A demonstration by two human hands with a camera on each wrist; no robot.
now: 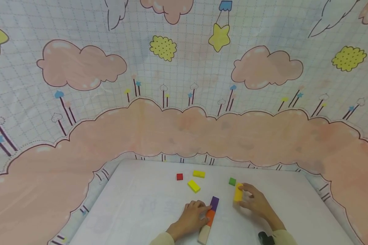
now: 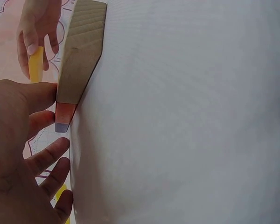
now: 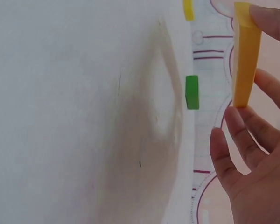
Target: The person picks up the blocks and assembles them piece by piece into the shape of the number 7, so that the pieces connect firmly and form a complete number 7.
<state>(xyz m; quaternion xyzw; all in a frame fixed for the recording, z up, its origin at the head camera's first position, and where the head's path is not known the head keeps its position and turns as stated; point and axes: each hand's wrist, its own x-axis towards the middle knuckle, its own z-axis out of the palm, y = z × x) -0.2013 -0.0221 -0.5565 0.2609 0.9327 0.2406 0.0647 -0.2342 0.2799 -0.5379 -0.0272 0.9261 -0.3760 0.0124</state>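
A row of end-to-end blocks lies on the white table: a purple block [image 1: 214, 203] at the far end, an orange block [image 1: 210, 217] in the middle, a plain wooden block [image 1: 204, 234] nearest. My left hand [image 1: 191, 216] touches the row's left side with thumb and index finger, the other fingers spread. To the right, my right hand [image 1: 257, 200] pinches a yellow-orange block [image 3: 246, 60] by its two ends, thumb on one and fingers on the other. The block is held up off the table. Just beyond it sits a small green block [image 1: 232, 181].
Farther back on the white table [image 1: 135, 190] lie a red block [image 1: 179, 177] and two yellow blocks, one lying crosswise [image 1: 199, 174] and one slanted [image 1: 194, 186]. A cloth printed with clouds [image 1: 171, 132] rises behind and around the table.
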